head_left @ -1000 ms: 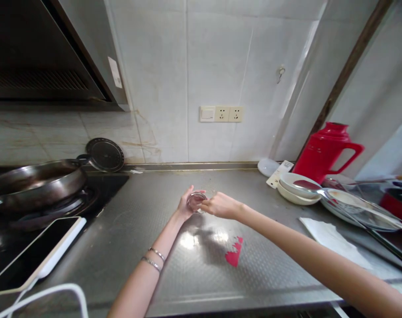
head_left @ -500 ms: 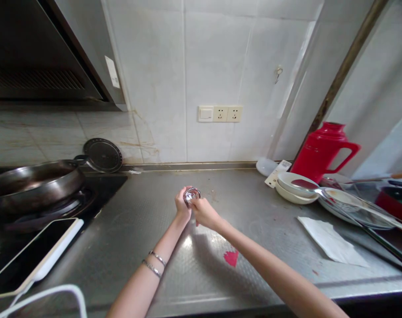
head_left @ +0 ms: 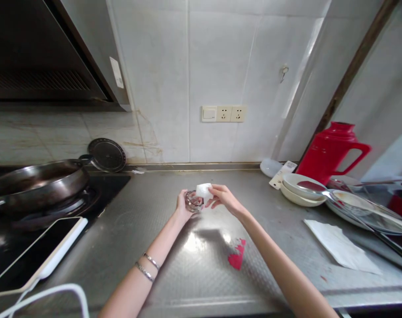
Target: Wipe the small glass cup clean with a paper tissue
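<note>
My left hand (head_left: 181, 206) grips a small clear glass (head_left: 192, 201) above the middle of the steel counter (head_left: 201, 265). My right hand (head_left: 224, 198) pinches a small white wad, perhaps tissue (head_left: 204, 191), at the glass's rim. Two thin bracelets sit on my left wrist. Both hands meet at the glass. A red smear (head_left: 237, 256) lies on the counter below my right forearm.
A dark wok (head_left: 35, 179) rests on the stove at left, a round lid (head_left: 106, 154) behind it. A tablet (head_left: 31, 254) with a white cable lies at front left. At right stand a red thermos jug (head_left: 331, 148), stacked white bowls (head_left: 302, 190), plates and a paper napkin (head_left: 340, 247).
My right hand has drawn back from the glass's mouth and now holds a white wad at its rim. The glass stays in my left hand at about the same spot.
</note>
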`<state>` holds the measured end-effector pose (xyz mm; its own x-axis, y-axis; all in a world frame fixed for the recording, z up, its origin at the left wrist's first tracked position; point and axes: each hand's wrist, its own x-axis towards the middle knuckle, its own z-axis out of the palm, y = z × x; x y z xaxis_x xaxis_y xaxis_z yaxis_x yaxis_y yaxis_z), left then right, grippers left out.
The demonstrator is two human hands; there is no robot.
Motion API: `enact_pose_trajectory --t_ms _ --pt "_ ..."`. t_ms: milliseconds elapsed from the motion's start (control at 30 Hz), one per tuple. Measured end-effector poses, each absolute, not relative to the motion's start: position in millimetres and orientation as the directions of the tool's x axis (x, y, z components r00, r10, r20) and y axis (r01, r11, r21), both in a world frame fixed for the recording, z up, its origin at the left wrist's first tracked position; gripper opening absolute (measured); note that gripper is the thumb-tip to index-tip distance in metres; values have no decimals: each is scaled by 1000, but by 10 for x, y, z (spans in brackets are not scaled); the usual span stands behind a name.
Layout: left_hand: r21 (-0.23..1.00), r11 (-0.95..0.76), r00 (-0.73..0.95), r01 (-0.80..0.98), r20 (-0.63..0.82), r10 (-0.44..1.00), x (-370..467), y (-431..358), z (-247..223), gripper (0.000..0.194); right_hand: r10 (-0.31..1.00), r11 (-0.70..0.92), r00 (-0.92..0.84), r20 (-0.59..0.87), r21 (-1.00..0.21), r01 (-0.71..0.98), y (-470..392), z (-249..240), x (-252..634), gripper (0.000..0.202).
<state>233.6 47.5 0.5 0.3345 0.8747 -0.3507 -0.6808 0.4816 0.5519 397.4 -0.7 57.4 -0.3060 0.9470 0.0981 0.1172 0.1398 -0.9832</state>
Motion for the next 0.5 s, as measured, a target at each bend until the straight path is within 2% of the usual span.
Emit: enact_pose_trajectory --t_ms 100,200,367,500 --pt "561 574 417 -596 -395 819 2257 411 9 30 931 360 -198 307 -863 354 86 514 4151 35" --pt "569 556 441 -606 -340 830 2232 382 10 24 883 434 -83 461 -737 519 177 395 4215 40" --pt "551 581 524 -599 -278 805 2271 373 55 39 840 490 -74 537 -693 529 223 230 4132 34" --pt "552 652 565 -520 -351 747 2263 343 65 44 780 578 -120 614 -635 513 185 188 3990 30"
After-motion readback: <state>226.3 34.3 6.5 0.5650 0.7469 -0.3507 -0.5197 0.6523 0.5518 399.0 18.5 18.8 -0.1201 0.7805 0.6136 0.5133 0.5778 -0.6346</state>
